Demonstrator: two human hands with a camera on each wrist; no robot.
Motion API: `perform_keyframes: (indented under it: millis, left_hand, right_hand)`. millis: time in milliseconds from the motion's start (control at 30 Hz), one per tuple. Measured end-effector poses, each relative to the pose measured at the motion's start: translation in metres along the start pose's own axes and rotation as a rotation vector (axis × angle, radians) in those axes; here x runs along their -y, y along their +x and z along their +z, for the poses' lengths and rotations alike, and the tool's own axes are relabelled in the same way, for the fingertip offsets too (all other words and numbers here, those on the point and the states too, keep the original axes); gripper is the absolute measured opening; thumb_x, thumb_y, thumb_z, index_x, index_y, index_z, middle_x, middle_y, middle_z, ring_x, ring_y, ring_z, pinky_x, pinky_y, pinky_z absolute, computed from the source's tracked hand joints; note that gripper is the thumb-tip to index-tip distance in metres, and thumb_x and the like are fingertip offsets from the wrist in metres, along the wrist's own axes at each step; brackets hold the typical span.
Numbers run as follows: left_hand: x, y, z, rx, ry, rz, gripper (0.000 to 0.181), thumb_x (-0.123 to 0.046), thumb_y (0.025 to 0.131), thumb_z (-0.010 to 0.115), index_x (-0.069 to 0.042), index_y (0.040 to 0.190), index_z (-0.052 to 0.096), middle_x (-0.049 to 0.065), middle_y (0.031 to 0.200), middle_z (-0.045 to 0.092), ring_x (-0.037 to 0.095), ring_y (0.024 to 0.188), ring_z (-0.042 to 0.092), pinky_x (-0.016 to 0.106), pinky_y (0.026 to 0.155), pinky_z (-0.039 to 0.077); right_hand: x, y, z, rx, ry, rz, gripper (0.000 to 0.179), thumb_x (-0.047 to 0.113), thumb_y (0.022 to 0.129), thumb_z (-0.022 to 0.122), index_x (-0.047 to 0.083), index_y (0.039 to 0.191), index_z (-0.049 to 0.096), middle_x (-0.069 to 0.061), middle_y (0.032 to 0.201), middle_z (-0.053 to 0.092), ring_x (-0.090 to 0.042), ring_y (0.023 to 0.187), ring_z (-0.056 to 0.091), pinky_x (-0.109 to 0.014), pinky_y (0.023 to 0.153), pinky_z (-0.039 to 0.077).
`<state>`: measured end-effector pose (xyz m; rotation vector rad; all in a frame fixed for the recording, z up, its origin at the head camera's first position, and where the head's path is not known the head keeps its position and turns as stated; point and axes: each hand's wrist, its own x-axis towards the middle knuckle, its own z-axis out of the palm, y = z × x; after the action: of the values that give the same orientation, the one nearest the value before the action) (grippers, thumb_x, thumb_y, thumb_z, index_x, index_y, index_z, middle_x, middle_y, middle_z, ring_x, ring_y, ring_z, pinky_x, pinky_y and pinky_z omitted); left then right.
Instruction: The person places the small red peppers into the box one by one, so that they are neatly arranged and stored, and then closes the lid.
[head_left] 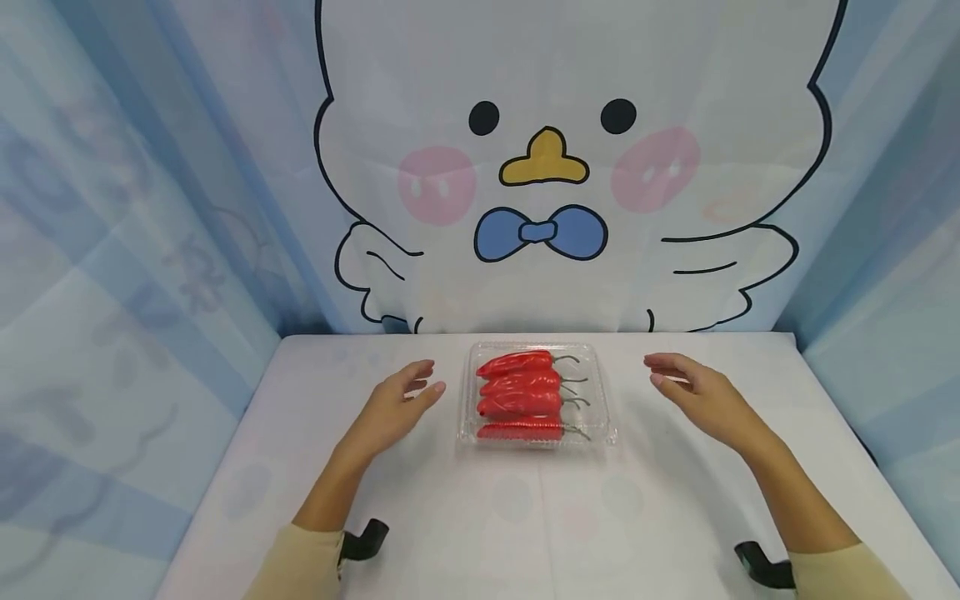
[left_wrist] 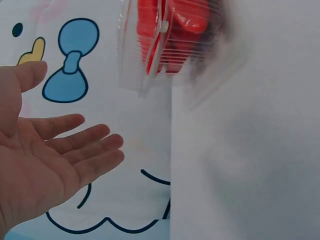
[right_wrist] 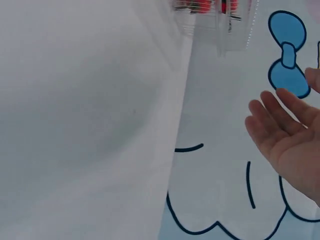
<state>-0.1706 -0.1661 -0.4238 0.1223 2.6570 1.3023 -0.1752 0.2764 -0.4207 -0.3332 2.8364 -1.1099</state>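
A clear plastic box (head_left: 537, 440) with its lid on sits near the back of the white table in the head view. Several red peppers (head_left: 525, 382) lie in it side by side, their green stems to the right. My left hand (head_left: 399, 406) hovers to the left of the box, apart from it, fingers relaxed. On the other side my right hand (head_left: 701, 398) is held in the air, palm toward the box and touching nothing. Both wrist views show an empty palm with loose fingers; the box (left_wrist: 150, 75) appears at the top, partly cut off.
The white table (head_left: 480, 533) ends at a backdrop curtain with a cartoon bird and a blue bow tie (head_left: 538, 232). Pale blue curtains (head_left: 135, 333) close off both sides. A black strap piece (head_left: 366, 540) juts from the left wrist, another (head_left: 763, 567) from the right.
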Motion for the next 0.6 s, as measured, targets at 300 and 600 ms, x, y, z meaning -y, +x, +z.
perform_keyframes:
  millis: [300, 600]
  left_hand:
    - [-0.017, -0.003, -0.012, -0.053, 0.181, 0.090, 0.073, -0.043, 0.101, 0.064, -0.009, 0.160, 0.036, 0.017, 0.163, 0.039, 0.038, 0.151, 0.038, 0.061, 0.114, 0.043]
    - [-0.031, 0.006, -0.012, -0.146, 0.461, 0.209, 0.078, -0.047, 0.100, 0.065, -0.009, 0.160, 0.034, 0.021, 0.167, 0.031, 0.042, 0.154, 0.031, 0.064, 0.119, 0.034]
  right_hand:
    - [0.026, 0.007, -0.008, -0.181, -0.199, -0.069, 0.052, 0.032, 0.107, 0.056, 0.004, 0.150, 0.047, -0.026, 0.155, 0.046, -0.051, 0.140, 0.044, -0.073, 0.108, 0.041]
    - [0.042, 0.019, -0.003, -0.290, -0.305, -0.200, 0.052, 0.024, 0.103, 0.061, 0.001, 0.149, 0.049, -0.021, 0.157, 0.044, -0.047, 0.144, 0.041, -0.070, 0.111, 0.040]
